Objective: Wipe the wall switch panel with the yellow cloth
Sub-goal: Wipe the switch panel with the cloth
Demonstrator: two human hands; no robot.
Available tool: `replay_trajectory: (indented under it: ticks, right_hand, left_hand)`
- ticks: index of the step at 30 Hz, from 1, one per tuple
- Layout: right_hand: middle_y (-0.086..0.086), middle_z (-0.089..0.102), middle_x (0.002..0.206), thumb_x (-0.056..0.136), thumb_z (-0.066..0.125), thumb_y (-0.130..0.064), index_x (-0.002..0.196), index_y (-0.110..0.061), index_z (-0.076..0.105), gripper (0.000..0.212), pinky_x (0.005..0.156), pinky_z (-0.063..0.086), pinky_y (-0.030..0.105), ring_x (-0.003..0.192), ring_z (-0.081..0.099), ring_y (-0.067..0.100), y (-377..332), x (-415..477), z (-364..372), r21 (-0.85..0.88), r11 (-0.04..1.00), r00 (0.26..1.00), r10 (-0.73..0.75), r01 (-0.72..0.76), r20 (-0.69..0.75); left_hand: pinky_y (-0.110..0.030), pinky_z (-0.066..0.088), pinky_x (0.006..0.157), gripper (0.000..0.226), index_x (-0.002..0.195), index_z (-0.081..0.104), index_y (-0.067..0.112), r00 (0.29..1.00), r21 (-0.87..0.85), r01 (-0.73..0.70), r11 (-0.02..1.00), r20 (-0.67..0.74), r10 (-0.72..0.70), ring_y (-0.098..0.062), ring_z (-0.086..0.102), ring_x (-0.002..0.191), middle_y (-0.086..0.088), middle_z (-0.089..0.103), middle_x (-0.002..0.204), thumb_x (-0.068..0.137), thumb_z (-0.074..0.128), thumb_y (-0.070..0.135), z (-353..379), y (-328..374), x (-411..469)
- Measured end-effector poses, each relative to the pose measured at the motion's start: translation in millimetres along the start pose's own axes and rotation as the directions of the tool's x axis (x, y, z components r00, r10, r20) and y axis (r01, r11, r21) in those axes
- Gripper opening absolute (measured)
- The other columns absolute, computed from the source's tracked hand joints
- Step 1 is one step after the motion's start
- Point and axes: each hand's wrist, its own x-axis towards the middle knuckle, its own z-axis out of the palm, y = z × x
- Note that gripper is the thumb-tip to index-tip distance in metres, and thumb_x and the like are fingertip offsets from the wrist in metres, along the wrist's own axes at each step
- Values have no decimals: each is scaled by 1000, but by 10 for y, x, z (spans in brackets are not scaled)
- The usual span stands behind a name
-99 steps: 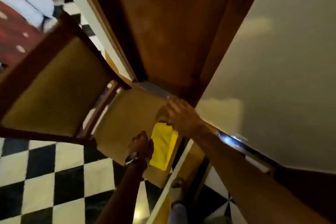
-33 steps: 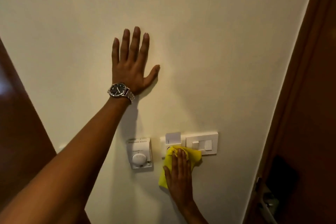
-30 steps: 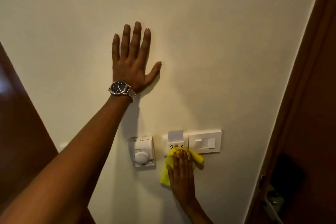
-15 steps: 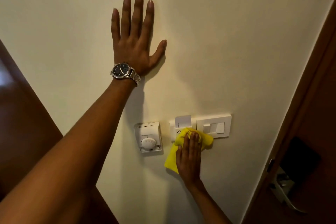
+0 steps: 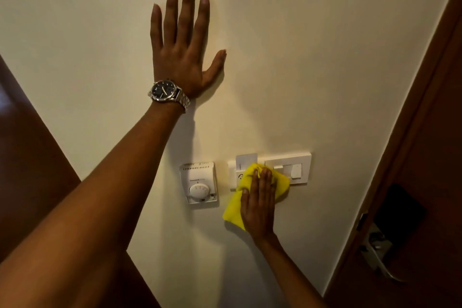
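A white wall switch panel is mounted low on the cream wall, with a key-card slot at its left end. My right hand presses the yellow cloth flat against the panel's left and middle part, fingers pointing up. The cloth hides the lower left of the panel and hangs below it. My left hand lies flat on the wall higher up, fingers spread, holding nothing, with a metal watch on the wrist.
A white thermostat with a round dial sits just left of the panel. A dark wooden door with a metal lever handle stands at the right edge. Brown wood fills the lower left.
Earlier I was looking down at a chair and floor with the cloth in hand. Since one second ago my right hand has slid the cloth rightward across the panel; my left hand stays on the wall.
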Motion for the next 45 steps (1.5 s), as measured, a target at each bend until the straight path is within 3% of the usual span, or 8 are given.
replay_trajectory:
  ticks: [7, 13, 19, 23, 28, 32, 41, 45]
  right_hand:
    - [16, -10, 166, 109, 24, -33, 157, -4, -1, 61, 118, 21, 50, 154, -5, 30, 108, -153, -56, -141, 983, 993, -118, 114, -18]
    - [28, 41, 148, 109, 25, -31, 157, -4, 0, 60, 104, 46, 60, 150, 15, 37, 55, -201, -95, -107, 994, 999, -10, 16, 49]
    - [21, 28, 158, 108, 30, -32, 156, -5, 15, 58, 122, 24, 54, 154, 10, 31, -101, 62, -66, 17, 988, 988, 155, -156, 17]
    - [22, 18, 160, 109, 28, -32, 153, 0, 19, 56, 111, 37, 59, 154, 4, 33, 25, -212, -37, -118, 993, 996, 15, -4, 86]
    - [12, -5, 167, 107, 31, -29, 152, -2, 28, 52, 121, 16, 52, 155, 1, 31, -86, 60, -37, -39, 999, 998, -36, 38, 51]
    - [16, -11, 166, 105, 33, -19, 157, -2, 6, 61, 118, 16, 56, 154, -6, 36, 123, -205, -4, -170, 956, 970, -231, 241, 77]
    - [15, -12, 166, 106, 28, -19, 157, -5, -1, 61, 117, 15, 55, 153, -8, 34, 90, -365, 32, -129, 963, 968, -220, 235, 118]
    - [16, 15, 164, 104, 37, -22, 158, -6, 9, 62, 120, 19, 56, 154, 4, 34, -78, -137, 105, -73, 985, 986, -153, 159, 71]
  left_hand:
    - [-61, 23, 130, 82, 165, 24, 19, 999, -7, 13, 1000, 32, -12, -41, 28, 158, -16, 30, 170, 101, 32, 70, -45, 15, 6]
    - [-61, 23, 130, 82, 165, 26, 17, 999, -15, 12, 1000, 53, -11, -41, 27, 158, -16, 30, 170, 101, 34, 68, -111, 25, 34]
    - [-60, 23, 130, 82, 164, 26, 17, 1000, 4, 3, 1000, 24, -3, -41, 28, 158, -16, 31, 170, 101, 36, 69, -72, 19, 26]
    - [-60, 23, 130, 82, 165, 26, 17, 999, -11, 3, 1000, 32, -3, -41, 27, 158, -16, 30, 170, 101, 35, 68, -77, 18, 12]
    - [-60, 24, 129, 82, 164, 27, 17, 1000, 6, 10, 1000, 27, -10, -41, 29, 157, -16, 32, 169, 101, 34, 69, -84, 21, 22]
    - [-61, 25, 129, 82, 164, 29, 16, 999, -14, 3, 1000, 50, -2, -41, 28, 158, -16, 31, 169, 101, 34, 68, -138, 22, 35]
    - [-60, 24, 130, 82, 164, 27, 17, 999, -14, 7, 1000, 54, -7, -39, 26, 159, -15, 30, 170, 101, 33, 69, -139, 11, 26]
    - [-60, 24, 130, 81, 164, 29, 16, 999, -20, -1, 1000, 36, 2, -39, 27, 159, -15, 31, 170, 101, 35, 68, -93, 23, 1]
